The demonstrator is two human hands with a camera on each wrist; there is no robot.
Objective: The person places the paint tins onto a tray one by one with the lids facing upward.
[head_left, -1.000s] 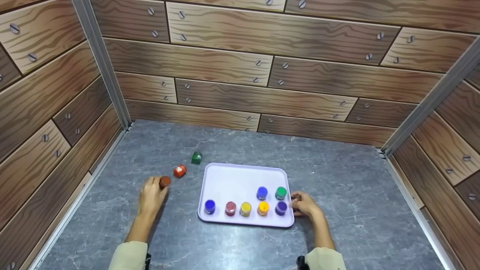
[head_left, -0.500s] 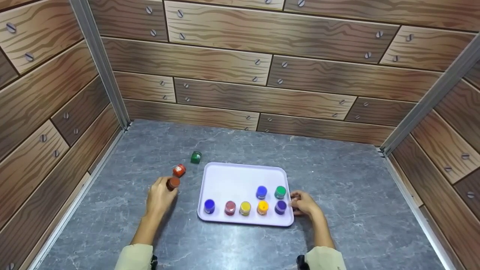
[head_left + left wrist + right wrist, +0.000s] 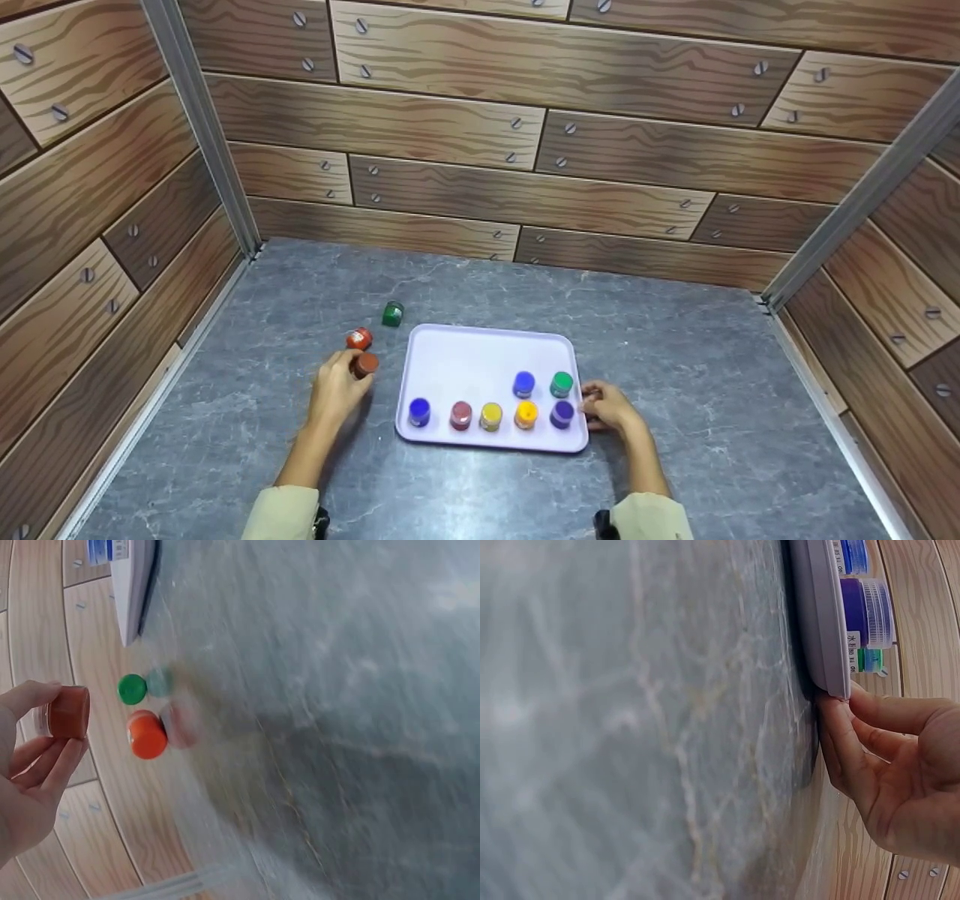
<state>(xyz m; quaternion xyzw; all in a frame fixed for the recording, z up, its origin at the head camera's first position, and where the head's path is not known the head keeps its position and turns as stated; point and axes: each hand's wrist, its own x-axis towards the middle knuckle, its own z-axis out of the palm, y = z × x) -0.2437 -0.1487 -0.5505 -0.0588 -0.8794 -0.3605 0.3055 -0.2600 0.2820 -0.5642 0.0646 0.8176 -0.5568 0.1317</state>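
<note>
My left hand (image 3: 337, 391) pinches a small brown paint jar (image 3: 366, 365) between thumb and fingers, left of the lilac tray (image 3: 469, 356). In the left wrist view the jar (image 3: 69, 712) lies sideways in the grip, held up off the table. On the tray's right rim, my right hand (image 3: 611, 407) grips the edge, thumb on top and fingers below, as the right wrist view shows. Several paint jars stand on the tray: a blue one (image 3: 419, 412), a dark red one (image 3: 461, 415), a yellow one (image 3: 491, 417), an orange-yellow one (image 3: 526, 415) and others behind and beside them.
Just beyond my left hand an orange-red paint jar (image 3: 359, 339) sits on the grey table (image 3: 675, 360), with a dark green jar (image 3: 392, 313) farther back. Wood-patterned walls (image 3: 450, 184) enclose the table at the back and both sides.
My left hand has moved to the right with the brown paint jar, bringing it closer to the tray. The right hand and the tray have stayed in place.
</note>
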